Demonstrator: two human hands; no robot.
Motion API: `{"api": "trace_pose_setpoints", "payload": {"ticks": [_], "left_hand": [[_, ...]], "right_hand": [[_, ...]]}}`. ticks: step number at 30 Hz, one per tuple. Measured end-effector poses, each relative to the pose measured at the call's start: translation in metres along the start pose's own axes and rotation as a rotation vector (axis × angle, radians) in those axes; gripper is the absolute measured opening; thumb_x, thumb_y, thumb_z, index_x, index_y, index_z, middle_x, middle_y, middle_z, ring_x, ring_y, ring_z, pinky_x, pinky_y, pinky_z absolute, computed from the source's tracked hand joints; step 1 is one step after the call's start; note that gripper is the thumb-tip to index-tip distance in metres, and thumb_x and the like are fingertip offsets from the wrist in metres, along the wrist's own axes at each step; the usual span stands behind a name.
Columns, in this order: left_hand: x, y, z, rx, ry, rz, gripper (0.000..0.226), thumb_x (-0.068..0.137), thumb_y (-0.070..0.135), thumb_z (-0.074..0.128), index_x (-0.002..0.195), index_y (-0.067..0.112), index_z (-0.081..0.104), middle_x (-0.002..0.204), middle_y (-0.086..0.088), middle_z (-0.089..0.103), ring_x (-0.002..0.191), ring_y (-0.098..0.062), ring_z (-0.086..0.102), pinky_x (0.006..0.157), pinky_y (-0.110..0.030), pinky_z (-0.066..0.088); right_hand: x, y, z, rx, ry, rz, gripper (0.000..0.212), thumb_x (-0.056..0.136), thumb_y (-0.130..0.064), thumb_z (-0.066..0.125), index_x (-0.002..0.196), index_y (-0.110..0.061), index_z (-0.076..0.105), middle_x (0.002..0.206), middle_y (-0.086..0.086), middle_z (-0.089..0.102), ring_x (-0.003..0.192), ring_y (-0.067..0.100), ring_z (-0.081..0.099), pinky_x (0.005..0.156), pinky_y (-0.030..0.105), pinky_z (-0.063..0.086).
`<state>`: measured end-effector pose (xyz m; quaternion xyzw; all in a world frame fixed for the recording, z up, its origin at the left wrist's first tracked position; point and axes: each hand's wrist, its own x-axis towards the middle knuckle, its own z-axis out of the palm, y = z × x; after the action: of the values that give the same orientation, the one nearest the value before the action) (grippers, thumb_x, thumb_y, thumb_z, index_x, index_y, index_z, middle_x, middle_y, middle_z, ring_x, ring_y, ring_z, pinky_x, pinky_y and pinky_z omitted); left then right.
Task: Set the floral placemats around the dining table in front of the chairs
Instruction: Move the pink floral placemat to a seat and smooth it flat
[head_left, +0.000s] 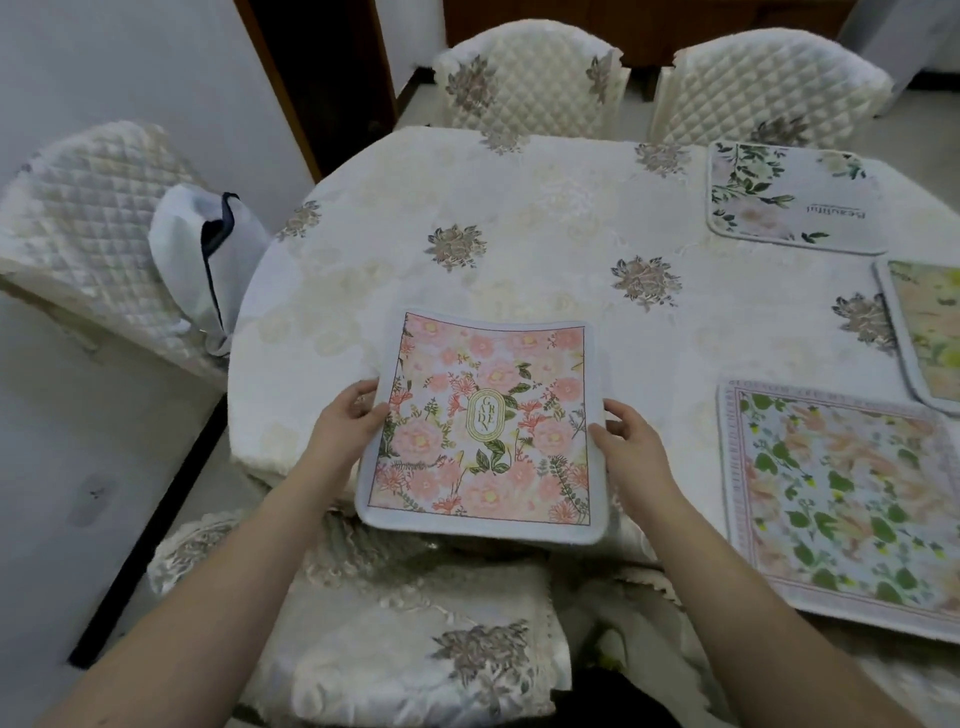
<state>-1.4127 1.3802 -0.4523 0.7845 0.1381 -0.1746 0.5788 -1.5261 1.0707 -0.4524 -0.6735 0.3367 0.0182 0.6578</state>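
Note:
A pink floral placemat (488, 421) with a "GARDEN" oval in its middle is at the near edge of the dining table (519, 228), its near side overhanging the edge. My left hand (348, 421) grips its left edge and my right hand (628, 441) grips its right edge. Three other mats lie on the table: a green-leaf placemat (841, 499) at the near right, a white floral placemat (789, 197) at the far right, and a yellow-green placemat (924, 332) cut off by the right frame edge.
Quilted cream chairs stand around the table: a left chair (88, 228) with a white bag (202, 260) on it, a far chair (530, 78), a far-right chair (769, 83), and a near chair (415, 623) below the pink mat.

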Motion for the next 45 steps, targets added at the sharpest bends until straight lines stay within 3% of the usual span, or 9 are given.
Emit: {"api": "trace_pose_setpoints", "payload": {"ticks": [8, 12, 15, 26, 33, 37, 39, 42, 45], "left_hand": [[0.061, -0.009, -0.037, 0.005, -0.097, 0.002, 0.034, 0.1, 0.015, 0.056, 0.132, 0.027, 0.058, 0.109, -0.006, 0.071, 0.097, -0.026, 0.071, 0.084, -0.046, 0.059], [0.087, -0.01, -0.044, 0.06, -0.105, 0.03, 0.035, 0.1, 0.014, 0.056, 0.13, 0.031, 0.06, 0.109, -0.004, 0.072, 0.1, -0.025, 0.07, 0.086, -0.046, 0.058], [0.099, -0.014, -0.042, 0.12, -0.112, 0.045, 0.037, 0.098, 0.012, 0.058, 0.131, 0.027, 0.06, 0.105, -0.003, 0.072, 0.096, -0.023, 0.07, 0.085, -0.046, 0.058], [0.11, -0.035, -0.038, 0.294, -0.119, 0.16, 0.043, 0.094, 0.012, 0.064, 0.135, 0.027, 0.061, 0.102, 0.004, 0.069, 0.096, -0.022, 0.066, 0.091, -0.042, 0.056], [0.111, -0.033, -0.026, 0.389, -0.155, 0.203, 0.046, 0.093, 0.015, 0.067, 0.136, 0.028, 0.059, 0.099, 0.011, 0.07, 0.09, -0.007, 0.066, 0.082, -0.026, 0.055], [0.107, -0.036, -0.018, 0.367, -0.15, 0.21, 0.047, 0.092, 0.012, 0.068, 0.136, 0.024, 0.059, 0.098, 0.015, 0.069, 0.089, -0.005, 0.064, 0.087, -0.026, 0.054], [0.106, -0.038, -0.014, 0.374, -0.149, 0.235, 0.048, 0.091, 0.012, 0.069, 0.136, 0.024, 0.059, 0.099, 0.012, 0.069, 0.089, -0.003, 0.064, 0.086, -0.018, 0.051], [0.106, -0.039, -0.008, 0.406, -0.16, 0.262, 0.05, 0.09, 0.016, 0.07, 0.137, 0.026, 0.059, 0.103, 0.008, 0.07, 0.09, -0.003, 0.064, 0.079, -0.008, 0.045], [0.108, -0.04, -0.002, 0.454, -0.169, 0.28, 0.052, 0.09, 0.018, 0.07, 0.139, 0.027, 0.057, 0.104, 0.007, 0.07, 0.088, -0.002, 0.063, 0.077, -0.005, 0.044]], "right_hand": [[0.008, 0.007, 0.073, -0.031, 0.182, 0.059, 0.039, 0.099, -0.007, 0.042, 0.131, -0.027, 0.053, 0.118, -0.001, 0.062, 0.099, 0.016, 0.064, 0.081, 0.038, 0.057], [0.014, 0.007, 0.086, -0.1, 0.217, 0.02, 0.034, 0.101, -0.011, 0.04, 0.126, -0.031, 0.051, 0.106, -0.015, 0.059, 0.089, 0.006, 0.063, 0.065, 0.025, 0.051], [0.023, 0.015, 0.089, -0.14, 0.284, 0.02, 0.035, 0.101, -0.01, 0.041, 0.13, -0.027, 0.052, 0.107, -0.009, 0.06, 0.077, 0.008, 0.061, 0.059, 0.026, 0.05], [0.029, 0.033, 0.086, -0.35, 0.395, -0.057, 0.035, 0.099, -0.008, 0.046, 0.132, -0.016, 0.056, 0.106, -0.005, 0.061, 0.085, 0.003, 0.055, 0.065, 0.007, 0.035], [0.026, 0.038, 0.075, -0.373, 0.436, -0.083, 0.036, 0.098, -0.01, 0.047, 0.133, -0.016, 0.057, 0.114, -0.004, 0.063, 0.095, 0.008, 0.057, 0.08, 0.016, 0.045], [0.026, 0.038, 0.067, -0.378, 0.472, -0.076, 0.035, 0.097, -0.009, 0.049, 0.13, -0.015, 0.06, 0.108, -0.005, 0.065, 0.079, -0.004, 0.056, 0.06, -0.002, 0.037], [0.025, 0.04, 0.065, -0.387, 0.49, -0.073, 0.035, 0.097, -0.012, 0.049, 0.13, -0.018, 0.059, 0.113, -0.005, 0.065, 0.086, 0.001, 0.058, 0.067, 0.001, 0.039], [0.026, 0.047, 0.059, -0.383, 0.516, -0.068, 0.035, 0.097, -0.016, 0.049, 0.13, -0.021, 0.059, 0.12, -0.004, 0.066, 0.103, 0.011, 0.058, 0.088, 0.024, 0.045], [0.026, 0.051, 0.054, -0.376, 0.52, -0.065, 0.035, 0.098, -0.016, 0.049, 0.131, -0.02, 0.058, 0.12, -0.005, 0.065, 0.103, 0.01, 0.059, 0.086, 0.023, 0.042]]}}
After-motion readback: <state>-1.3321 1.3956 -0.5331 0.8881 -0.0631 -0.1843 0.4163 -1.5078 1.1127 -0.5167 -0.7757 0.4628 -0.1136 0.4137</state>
